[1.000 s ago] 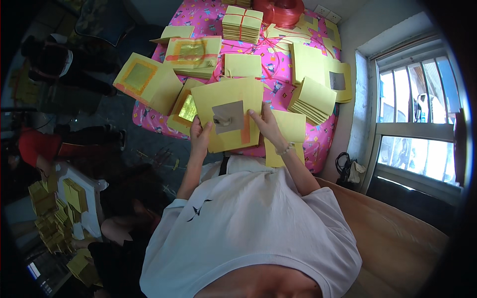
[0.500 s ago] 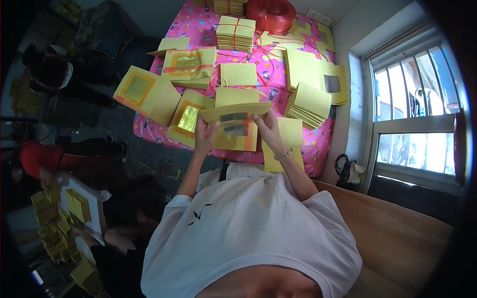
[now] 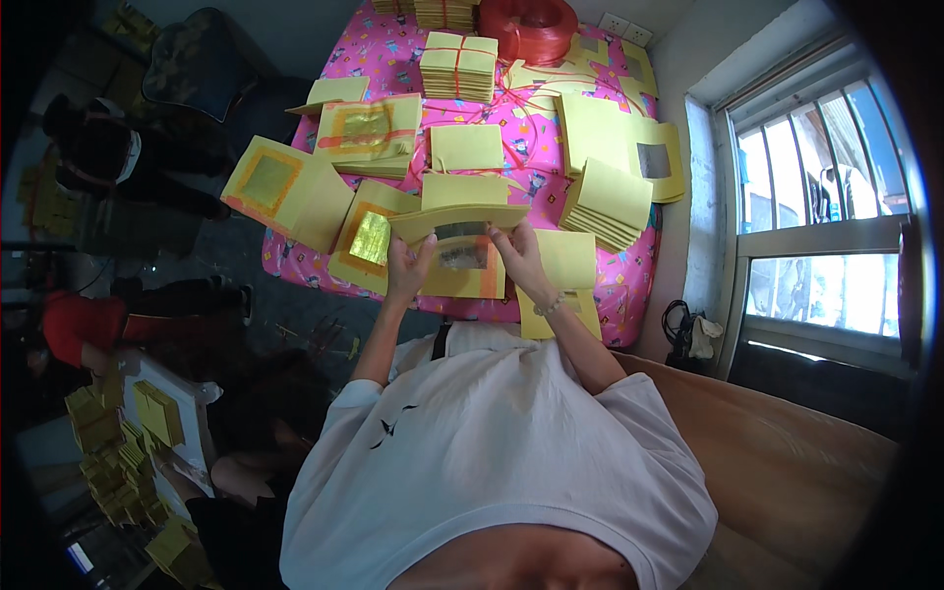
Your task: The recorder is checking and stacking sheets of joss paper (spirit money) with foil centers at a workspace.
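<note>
A bundle of yellow joss paper sheets (image 3: 458,213) is raised over the near edge of the table, bowed between my hands, with a dark silver patch on the side towards me. Closed on its left end is my left hand (image 3: 409,267), thumb on the near face. My right hand (image 3: 518,261) pinches the right end the same way; the other fingers of both hands are largely hidden behind the paper. Just below lies another yellow sheet (image 3: 442,282) with a silver foil patch and an orange band. Left of it rests a sheet with a gold foil square (image 3: 370,239).
Yellow paper stacks cover the pink patterned tablecloth (image 3: 539,182), including a bundle tied with red string (image 3: 460,67) and a fanned stack (image 3: 608,206). A red twine roll (image 3: 528,29) stands at the back. At left, a person in red (image 3: 81,324) sits by a paper-laden white board (image 3: 202,418).
The held paper has bowed upward more in the middle, and my hands have drawn slightly closer together. The whole view has shifted a little.
</note>
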`<state>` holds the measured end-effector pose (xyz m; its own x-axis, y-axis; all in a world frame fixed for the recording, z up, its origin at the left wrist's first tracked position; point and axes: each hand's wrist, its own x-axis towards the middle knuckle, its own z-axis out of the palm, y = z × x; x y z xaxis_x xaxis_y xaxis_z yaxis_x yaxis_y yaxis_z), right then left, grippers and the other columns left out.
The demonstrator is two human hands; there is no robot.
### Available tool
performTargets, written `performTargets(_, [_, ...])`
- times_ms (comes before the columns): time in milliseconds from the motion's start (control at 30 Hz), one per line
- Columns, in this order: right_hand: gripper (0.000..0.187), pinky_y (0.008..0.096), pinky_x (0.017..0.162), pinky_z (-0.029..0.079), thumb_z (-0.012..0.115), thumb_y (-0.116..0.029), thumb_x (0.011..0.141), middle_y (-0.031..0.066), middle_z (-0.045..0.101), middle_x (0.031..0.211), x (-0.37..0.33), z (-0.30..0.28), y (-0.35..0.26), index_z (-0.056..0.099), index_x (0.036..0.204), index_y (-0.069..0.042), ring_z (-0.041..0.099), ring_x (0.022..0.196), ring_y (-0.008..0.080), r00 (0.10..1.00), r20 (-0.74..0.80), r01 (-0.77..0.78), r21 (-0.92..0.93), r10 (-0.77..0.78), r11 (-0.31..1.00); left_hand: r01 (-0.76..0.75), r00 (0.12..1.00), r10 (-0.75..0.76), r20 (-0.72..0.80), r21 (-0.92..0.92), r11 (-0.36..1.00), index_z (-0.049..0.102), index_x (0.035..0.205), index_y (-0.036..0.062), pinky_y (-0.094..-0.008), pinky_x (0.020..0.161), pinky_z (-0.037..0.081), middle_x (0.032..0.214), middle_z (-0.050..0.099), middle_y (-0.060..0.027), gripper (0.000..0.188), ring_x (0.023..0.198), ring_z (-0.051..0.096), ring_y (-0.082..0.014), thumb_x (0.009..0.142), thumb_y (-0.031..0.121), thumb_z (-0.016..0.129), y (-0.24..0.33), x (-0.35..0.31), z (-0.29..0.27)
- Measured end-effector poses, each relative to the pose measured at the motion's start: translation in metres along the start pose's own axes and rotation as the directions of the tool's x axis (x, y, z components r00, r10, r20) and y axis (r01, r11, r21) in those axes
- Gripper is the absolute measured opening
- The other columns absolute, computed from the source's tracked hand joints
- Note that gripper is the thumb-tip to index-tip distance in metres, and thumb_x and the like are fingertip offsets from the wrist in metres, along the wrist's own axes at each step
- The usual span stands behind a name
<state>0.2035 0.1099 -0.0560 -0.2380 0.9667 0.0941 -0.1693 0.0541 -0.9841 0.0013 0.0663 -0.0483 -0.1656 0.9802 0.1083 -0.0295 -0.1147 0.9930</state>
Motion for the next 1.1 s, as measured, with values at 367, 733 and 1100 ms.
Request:
performTargets(367, [0.024, 0.0218, 0.077, 0.045, 0.055, -0.011, 0.096, 0.0026, 0.059, 0.098, 0.022, -0.015, -0.041, 0.049, 0.118, -0.002, 0.055, 0.089, 0.0071, 0.984, 0.160, -0.079, 0.028, 0.074, 0.996, 0.226, 0.974, -0.226, 0.010, 0.006, 0.974, 0.057, 0.100, 0.0038, -0.0244, 0.069, 0.047, 0.089, 0.061, 0.0000, 0.012, 0.076, 0.058, -0.0080, 0.089, 0.007, 0.062, 0.028, 0.033, -0.015])
performTargets(733, [0.052, 0.0402, 0.094, 0.046, 0.065, 0.005, 0.063, 0.0125, 0.056, 0.116, -0.009, -0.035, -0.040, 0.056, 0.113, -0.009, 0.051, 0.113, 0.0331, 0.808, 0.562, 0.570, -0.673, -0.175, 0.471, 0.800, 0.598, -0.740, 0.307, -0.178, 0.572, 0.057, 0.100, 0.0048, -0.0281, 0.061, 0.050, 0.083, 0.061, -0.0041, 0.014, 0.069, 0.060, -0.0143, 0.087, 0.006, 0.062, -0.029, 0.010, -0.032])
performTargets(1100, [0.017, 0.0377, 0.070, 0.052, 0.065, -0.013, 0.084, 0.0135, 0.064, 0.082, -0.002, -0.039, 0.008, 0.064, 0.098, -0.004, 0.063, 0.078, 0.0292, 0.925, 0.378, 0.257, -0.674, 0.024, 0.692, 0.273, 0.954, -0.294, 0.060, 0.235, 0.933, 0.048, 0.122, 0.0023, -0.0277, 0.085, 0.045, 0.111, 0.059, -0.0053, 0.036, 0.102, 0.055, -0.0141, 0.087, -0.001, 0.054, -0.040, 0.004, -0.066])
